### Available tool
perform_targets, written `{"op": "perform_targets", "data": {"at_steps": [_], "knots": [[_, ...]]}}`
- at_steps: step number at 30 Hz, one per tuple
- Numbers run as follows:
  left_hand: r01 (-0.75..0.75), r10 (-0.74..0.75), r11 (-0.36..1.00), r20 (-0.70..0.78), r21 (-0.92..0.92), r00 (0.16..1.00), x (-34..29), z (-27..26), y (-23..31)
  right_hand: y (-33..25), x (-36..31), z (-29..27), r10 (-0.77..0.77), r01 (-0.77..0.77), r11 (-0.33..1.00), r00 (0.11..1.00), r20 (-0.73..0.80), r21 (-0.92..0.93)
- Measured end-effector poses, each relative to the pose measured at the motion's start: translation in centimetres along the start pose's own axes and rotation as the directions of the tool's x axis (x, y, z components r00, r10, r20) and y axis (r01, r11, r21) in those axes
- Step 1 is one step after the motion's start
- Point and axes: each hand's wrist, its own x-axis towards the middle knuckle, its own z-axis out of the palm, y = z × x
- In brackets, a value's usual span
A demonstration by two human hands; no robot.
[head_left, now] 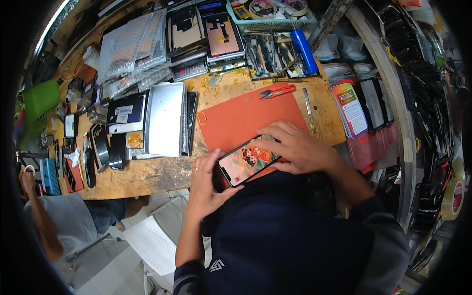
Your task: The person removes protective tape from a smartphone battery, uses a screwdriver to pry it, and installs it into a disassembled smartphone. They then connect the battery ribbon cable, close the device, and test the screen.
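A smartphone (246, 161) with a lit, colourful screen lies tilted between my hands, over the near edge of an orange-red mat (241, 115). My left hand (202, 183) grips its left end, thumb along the near edge and fingers at the far corner. Across the right end rests my right hand (290, 147), its fingers curled over the top edge and partly over the screen. Red-handled snips (278, 91) lie at the mat's far edge. Just right of the mat is a thin metal tool (309, 110), and a yellow rubber band (201, 118) sits at its left.
Left of the mat stand a white tray (166, 120) and dark device parts. Bubble-wrapped packs (132, 46), tablet panels (222, 34), a blue cylinder (304, 51) and a teal basket (270, 22) line the back. A wooden post (393, 98) rises at right. Another person (64, 221) sits at far left.
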Motion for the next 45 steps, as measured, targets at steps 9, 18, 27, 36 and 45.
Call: {"op": "perform_targets", "data": {"at_steps": [9,18,27,36,45], "knots": [[-0.259,-0.342,0.257,-0.339,-0.931,0.877,5.8,3.4,3.4,-6.7,3.5,5.4,0.187,-0.086,0.969,0.869,-0.459,0.231],[-0.324,-0.351,0.035,-0.315,-0.945,0.882,6.1,3.8,2.0,-9.0,2.8,5.3,0.195,-0.206,0.978,0.894,-0.404,0.017],[-0.327,-0.351,-0.079,-0.281,-0.942,0.893,5.8,3.3,2.6,-10.0,2.3,4.0,0.174,-0.185,0.982,0.862,-0.477,0.023],[-0.326,-0.362,-0.179,-0.246,-0.928,0.899,5.2,2.2,3.3,-11.0,1.9,3.1,0.126,-0.204,0.973,0.864,-0.487,-0.11],[-0.016,-0.59,0.341,-0.227,-0.94,0.775,6.0,1.1,5.4,-10.3,1.7,4.3,0.107,-0.188,0.974,0.877,-0.469,-0.128]]}}
